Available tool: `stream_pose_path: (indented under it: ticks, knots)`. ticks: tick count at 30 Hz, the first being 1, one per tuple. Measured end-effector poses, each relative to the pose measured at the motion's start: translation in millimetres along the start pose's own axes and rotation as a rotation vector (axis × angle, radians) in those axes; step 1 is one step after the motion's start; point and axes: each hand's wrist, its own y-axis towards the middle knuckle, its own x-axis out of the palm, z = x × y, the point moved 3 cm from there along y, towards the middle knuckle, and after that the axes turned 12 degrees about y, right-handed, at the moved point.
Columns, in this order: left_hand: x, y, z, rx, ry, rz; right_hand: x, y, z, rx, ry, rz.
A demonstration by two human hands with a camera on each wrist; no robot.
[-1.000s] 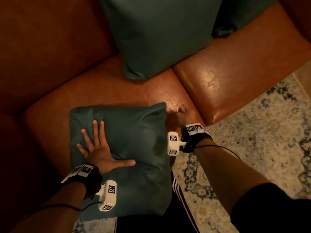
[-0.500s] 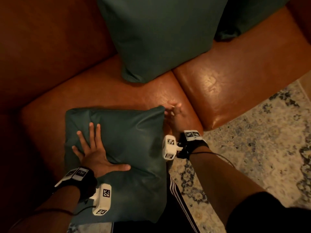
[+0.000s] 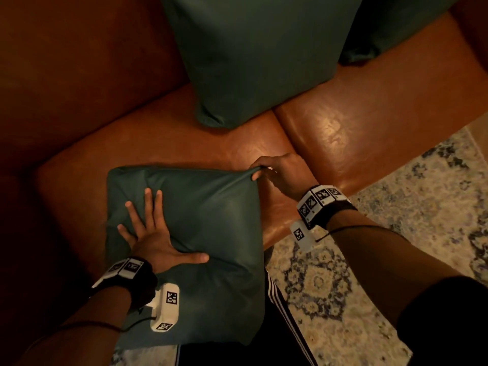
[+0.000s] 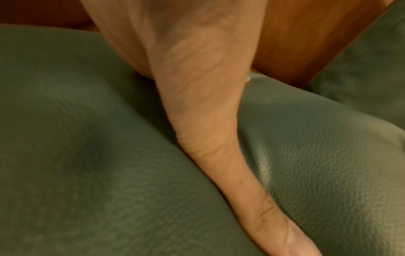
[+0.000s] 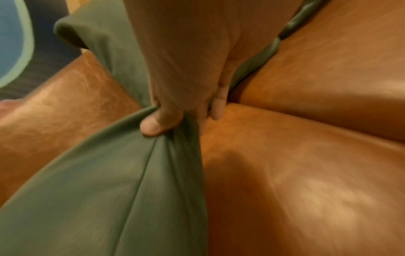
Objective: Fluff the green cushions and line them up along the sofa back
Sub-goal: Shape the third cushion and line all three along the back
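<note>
A green cushion (image 3: 211,233) lies flat on the brown leather sofa seat (image 3: 163,143), hanging over its front edge. My left hand (image 3: 150,233) presses flat on its left half, fingers spread and thumb stretched out. In the left wrist view the thumb (image 4: 219,138) lies along the green cushion (image 4: 109,173). My right hand (image 3: 277,173) pinches the cushion's far right corner and pulls it taut; the right wrist view shows thumb and fingers (image 5: 157,124) bunching the green fabric (image 5: 109,190). A larger green cushion (image 3: 253,54) leans upright against the sofa back, another green cushion (image 3: 396,27) to its right.
A second sofa seat pad (image 3: 383,122) lies to the right, split off by a seam. A patterned rug (image 3: 369,273) covers the floor in front. My leg in dark trousers with white stripes (image 3: 285,313) stands against the sofa front below the cushion.
My right hand rose from beside the cushion's right edge and took hold of its far right corner, stretching it outward. My left hand stays pressed flat on the cushion.
</note>
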Motion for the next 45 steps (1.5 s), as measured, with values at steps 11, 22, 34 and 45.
stream_pose_path:
  ticks: [11,22,34,45]
  knots:
    - [-3,-12,-6,0.005,0.034,0.103,105,-141,-55,0.743,0.736,0.445]
    - [-25,-72,-29,-0.106,0.14,0.307,131,-116,-90,0.763,0.432,0.391]
    - [-17,-104,-84,-0.419,-0.019,-0.005,131,-62,-154,0.445,-0.022,0.478]
    - [-38,-81,-41,0.037,0.103,0.225,118,-117,-109,0.718,0.675,0.802]
